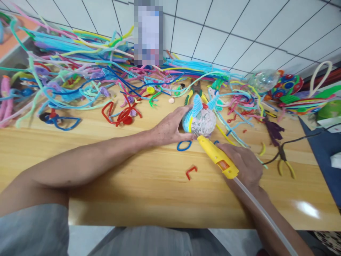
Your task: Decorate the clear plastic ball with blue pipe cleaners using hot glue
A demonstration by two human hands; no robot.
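My left hand (173, 126) is closed round the left side of a small ball-shaped craft figure (203, 121), white and glittery with light blue and yellow pipe-cleaner parts, resting on the wooden table (149, 192). My right hand (243, 163) grips a yellow glue gun (217, 156). Its tip points up-left and touches the lower edge of the figure. A clear glue stick (263, 213) trails back from the gun along my right forearm.
A big heap of coloured pipe cleaners (87, 67) covers the table's far side. Loose bent pieces lie near: a red one (191, 171), a blue loop (183, 145). Yellow-handled pliers (285, 165) lie right. A clear plastic bottle (263, 80) and colourful items sit far right.
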